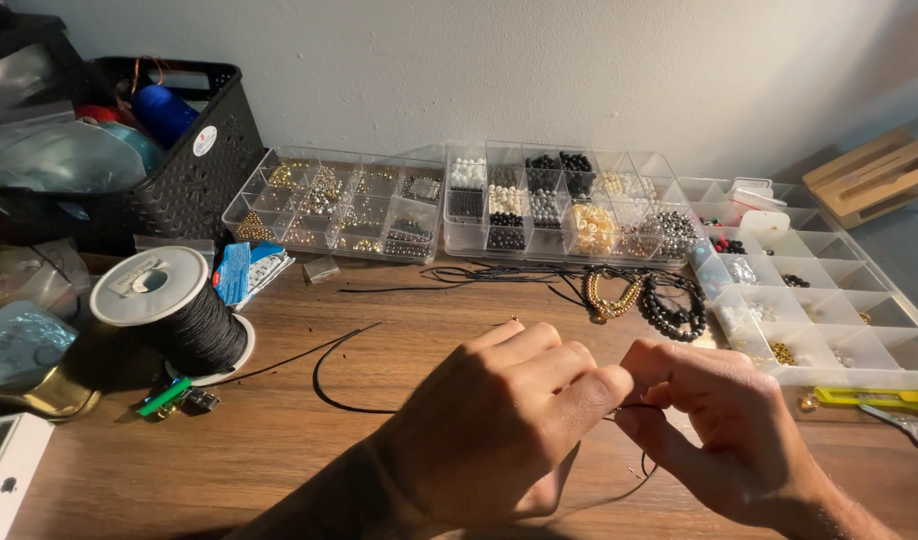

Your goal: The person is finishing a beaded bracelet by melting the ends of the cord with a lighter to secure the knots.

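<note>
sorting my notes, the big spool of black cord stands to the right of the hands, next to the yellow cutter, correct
Not quite: the head view shows the spool of black cord standing to the left of the hands, far from the yellow cutter, which lies on the right by the clear bead box.

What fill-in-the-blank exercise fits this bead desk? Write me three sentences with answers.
1. Both hands, left hand and right hand, pinch a thin ____ cord.
2. The spool stands to the ____ of the hands.
3. The black basket stands against the ____.

Answers: black; left; wall

Bare table (419,330) ahead; thread spool (174,310) blocks left.
</note>
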